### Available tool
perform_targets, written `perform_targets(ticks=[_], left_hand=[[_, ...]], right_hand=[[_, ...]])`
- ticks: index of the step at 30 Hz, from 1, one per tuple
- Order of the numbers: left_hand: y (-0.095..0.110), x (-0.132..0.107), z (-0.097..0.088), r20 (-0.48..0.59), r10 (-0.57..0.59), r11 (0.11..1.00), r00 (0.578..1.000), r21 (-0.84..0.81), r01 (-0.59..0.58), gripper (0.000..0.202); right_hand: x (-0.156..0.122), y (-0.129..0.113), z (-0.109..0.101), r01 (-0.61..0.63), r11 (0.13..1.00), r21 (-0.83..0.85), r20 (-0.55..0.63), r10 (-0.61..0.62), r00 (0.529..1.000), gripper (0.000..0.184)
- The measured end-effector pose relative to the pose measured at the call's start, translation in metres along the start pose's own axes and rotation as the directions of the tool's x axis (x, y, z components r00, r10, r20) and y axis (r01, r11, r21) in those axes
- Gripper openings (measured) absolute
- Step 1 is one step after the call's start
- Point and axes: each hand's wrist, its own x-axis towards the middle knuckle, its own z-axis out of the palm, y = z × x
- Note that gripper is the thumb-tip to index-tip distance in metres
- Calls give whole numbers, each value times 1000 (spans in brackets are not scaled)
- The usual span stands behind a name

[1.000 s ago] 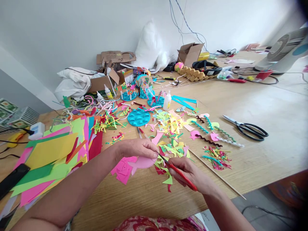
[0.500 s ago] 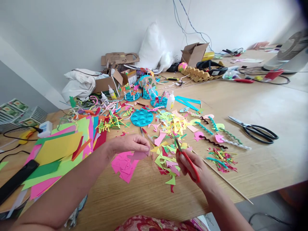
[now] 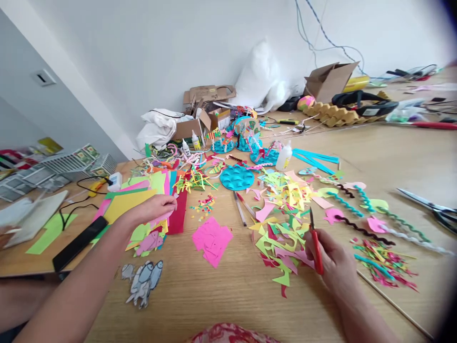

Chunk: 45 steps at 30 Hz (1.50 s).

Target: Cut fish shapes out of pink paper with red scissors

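Note:
My right hand (image 3: pixel 333 264) grips small red-handled scissors (image 3: pixel 316 250); their closed blades point up over a heap of yellow, green and pink paper scraps (image 3: pixel 282 238). My left hand (image 3: pixel 152 208) reaches left and rests, fingers curled, on a fanned stack of coloured paper sheets (image 3: pixel 124 200). Whether it pinches a sheet is unclear. A pink fish cut-out (image 3: pixel 150 242) lies just below that hand on the stack's edge. Grey fish cut-outs (image 3: pixel 143 281) lie nearer me on the wooden table (image 3: pixel 221 295).
A pile of pink scraps (image 3: pixel 212 238) sits between my hands. Beyond are a teal disc (image 3: pixel 236 177), a glue bottle (image 3: pixel 284 156), pipe cleaners (image 3: pixel 360 228) and cardboard boxes (image 3: pixel 330 78). Black scissors (image 3: pixel 433 209) lie far right, a skewer (image 3: pixel 392 305) near right, and a black remote (image 3: pixel 78 244) left.
My left hand swung left from the pink scraps to the paper stack, and the pink fish now lies on the stack. The right hand lifted the scissors away from the cut. My view turned left.

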Motion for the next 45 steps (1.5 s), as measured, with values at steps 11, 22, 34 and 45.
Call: perform_targets(ticks=[11,22,34,45], left_hand=[[-71,-28,37,-13,-222,964,975,146,221,14],[21,-31,43,-90,92,979,992,191,-73,26],[53,20,87,177,242,923,954,260,-283,30],[57,19,93,164,217,946,962,208,-249,15]], right_hand=[[4,4,2,-11,995,-97,28,13,1000,35],[5,-4,2,41,989,-139,28,-38,999,32],[2,3,5,17,993,-121,-6,-18,1000,30],[2,-1,3,56,990,-129,-19,-59,998,32]])
